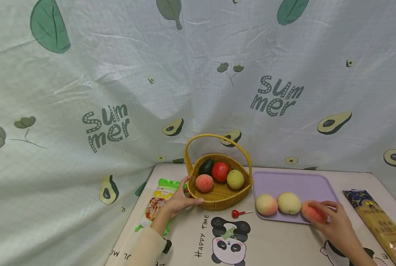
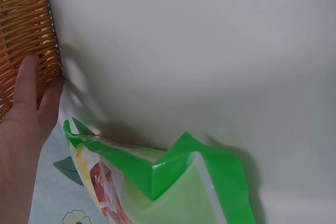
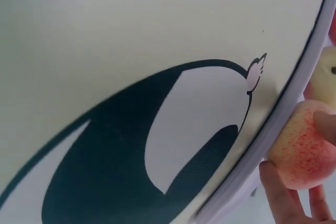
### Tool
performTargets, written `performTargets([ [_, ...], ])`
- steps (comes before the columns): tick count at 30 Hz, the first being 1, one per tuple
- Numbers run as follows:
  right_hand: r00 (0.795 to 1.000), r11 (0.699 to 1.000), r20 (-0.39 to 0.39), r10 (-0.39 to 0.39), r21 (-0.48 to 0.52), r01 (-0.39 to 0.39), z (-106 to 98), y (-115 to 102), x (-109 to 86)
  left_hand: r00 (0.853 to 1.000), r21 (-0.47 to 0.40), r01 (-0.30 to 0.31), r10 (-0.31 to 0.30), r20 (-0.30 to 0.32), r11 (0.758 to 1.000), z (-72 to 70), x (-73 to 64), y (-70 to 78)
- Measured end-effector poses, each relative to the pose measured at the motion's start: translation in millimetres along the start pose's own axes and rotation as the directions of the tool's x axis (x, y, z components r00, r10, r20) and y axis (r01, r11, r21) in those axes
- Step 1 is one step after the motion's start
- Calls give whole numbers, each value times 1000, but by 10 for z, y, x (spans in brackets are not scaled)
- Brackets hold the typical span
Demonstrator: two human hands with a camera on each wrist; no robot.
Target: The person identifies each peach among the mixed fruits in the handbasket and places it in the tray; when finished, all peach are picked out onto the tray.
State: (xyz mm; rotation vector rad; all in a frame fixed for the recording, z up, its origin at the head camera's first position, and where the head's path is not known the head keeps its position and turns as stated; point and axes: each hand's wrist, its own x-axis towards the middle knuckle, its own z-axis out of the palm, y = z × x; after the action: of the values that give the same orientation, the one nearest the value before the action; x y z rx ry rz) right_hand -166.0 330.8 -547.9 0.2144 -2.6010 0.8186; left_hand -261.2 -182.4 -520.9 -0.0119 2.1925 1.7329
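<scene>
My left hand (image 1: 181,199) holds the left side of a wicker basket (image 1: 224,205), thumb along the front rim. In the left wrist view its fingers (image 2: 26,85) lie against the woven wall. Inside the basket are a peach (image 1: 204,183), a red tomato-like fruit (image 1: 220,171), a yellow-green round fruit (image 1: 235,179) and a dark green avocado-like fruit (image 1: 206,167). My right hand (image 1: 339,225) grips a reddish peach (image 1: 312,211) at the front right of a lilac tray (image 1: 284,181). To its left on the tray sit a pale yellow fruit (image 1: 289,203) and another peach (image 1: 266,204).
A green-edged food packet (image 1: 154,207) lies left of the basket, under the left forearm. A red lollipop (image 1: 235,214) lies before the basket. Right of the tray is a long golden pack (image 1: 374,218). A printed curtain (image 1: 198,92) hangs behind the table.
</scene>
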Motion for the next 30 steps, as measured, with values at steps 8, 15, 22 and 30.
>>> performTargets([
  [8, 992, 995, -80, -99, -11, 99, 51, 21, -15, 1000, -1, -8, 8, -7, 1000, 5, 3, -29],
  [15, 997, 998, -39, -64, -2, 64, -3, -6, -5, 1000, -6, -14, 14, -1, 1000, 11, -4, -42],
  [22, 992, 993, -48, -113, -31, 112, -47, -14, 56, 1000, -15, -17, 17, 0, 1000, -2, -4, -30],
  [30, 996, 996, 42, -78, -35, 80, -54, -13, 90, 1000, -23, -20, 20, 11, 1000, -11, -6, -29],
])
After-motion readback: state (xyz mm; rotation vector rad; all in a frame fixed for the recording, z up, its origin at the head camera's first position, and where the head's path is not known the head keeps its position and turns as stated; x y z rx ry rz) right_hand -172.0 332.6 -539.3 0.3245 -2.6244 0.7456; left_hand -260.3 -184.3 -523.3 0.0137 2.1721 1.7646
